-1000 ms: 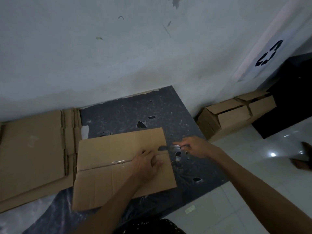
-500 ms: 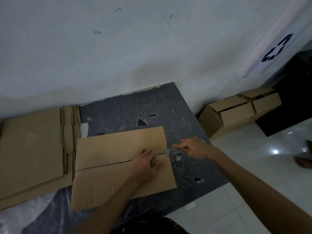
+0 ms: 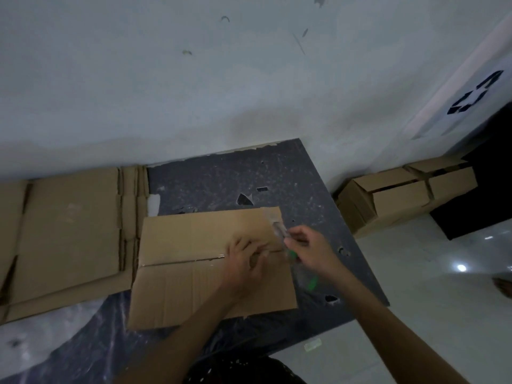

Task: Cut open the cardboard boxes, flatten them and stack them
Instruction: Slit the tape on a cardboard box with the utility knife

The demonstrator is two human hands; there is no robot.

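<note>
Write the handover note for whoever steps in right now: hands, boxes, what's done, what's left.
Left hand: presses down on the box by its middle seam.
Right hand: grips the cutter, blade at the box's right edge.
The box lies on the dark mat. A flat stack lies to its left. Uncut boxes sit on the floor at right, by the wall.
Done: the cartons in the stack are flat.
Left: finish cutting this box, flatten and stack it, then do the boxes at right. I cannot tell whether the seam tape is cut through.
</note>
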